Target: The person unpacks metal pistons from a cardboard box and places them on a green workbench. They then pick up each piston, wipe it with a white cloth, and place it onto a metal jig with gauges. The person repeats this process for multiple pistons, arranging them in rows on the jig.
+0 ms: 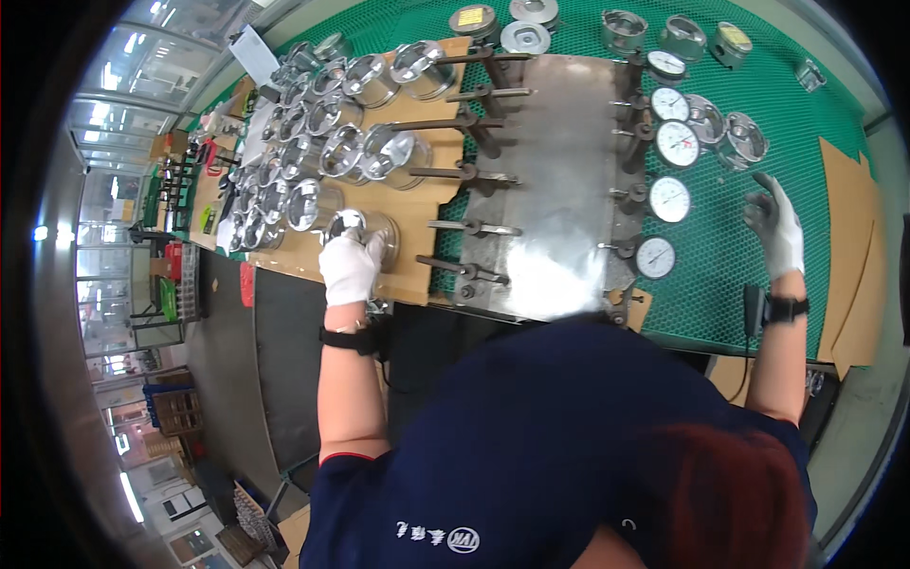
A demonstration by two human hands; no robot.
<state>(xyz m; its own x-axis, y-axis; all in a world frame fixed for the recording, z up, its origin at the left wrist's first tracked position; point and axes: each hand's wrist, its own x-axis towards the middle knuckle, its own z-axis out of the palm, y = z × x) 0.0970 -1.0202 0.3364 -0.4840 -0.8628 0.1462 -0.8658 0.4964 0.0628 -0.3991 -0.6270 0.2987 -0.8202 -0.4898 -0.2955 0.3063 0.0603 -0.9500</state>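
Note:
My left hand, in a white glove, has its fingers wrapped round a shiny metal piston. This piston is at the near right end of a group of similar pistons on brown cardboard, and the hand covers part of it. My right hand, also gloved, is at the right over the green mesh mat. Its fingers are apart and nothing is in them. Nearest to it is another piston, just beyond the fingertips.
Between my hands lies a steel plate with clamp stands along both sides. Several dial gauges line its right side. More pistons stand at the back. Cardboard sheets lean at the far right.

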